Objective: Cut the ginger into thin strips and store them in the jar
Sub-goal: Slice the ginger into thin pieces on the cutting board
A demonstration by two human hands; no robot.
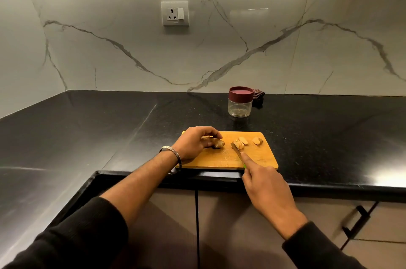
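At the left of the wooden cutting board (259,159), the left hand (193,143) curls its fingers over the uncut ginger root (216,143) and pins it to the wood; a metal bangle (172,152) sits on that wrist. The root looks knobbly, firm and light, with a rounded underside, so it will likely roll unless it is pressed down from above as it is here, or turned onto a cut face. The safest hold is on its thick body, fingertips tucked back from the end nearest the blade.

Just right of the root, a small pile of ginger slices (240,143) lies on the board, with the knife (236,150) tip resting against or on them. Two more slices (257,141) lie apart, nearer the board's right edge. These pieces are thin, stiff and probably damp, so they may cling to the blade or skid on the wood. Stacking them flat before slicing into strips should steady them.

The right hand (265,185) grasps the knife's handle, mostly hidden in the palm, with the index finger stretched along the spine, a grip that suits fine, shallow cuts.

Behind the board, well apart on the black table (109,126), stands the clear jar (240,105) with its dark red lid on; it appears empty. A dark cloth (258,97) sits just behind it.
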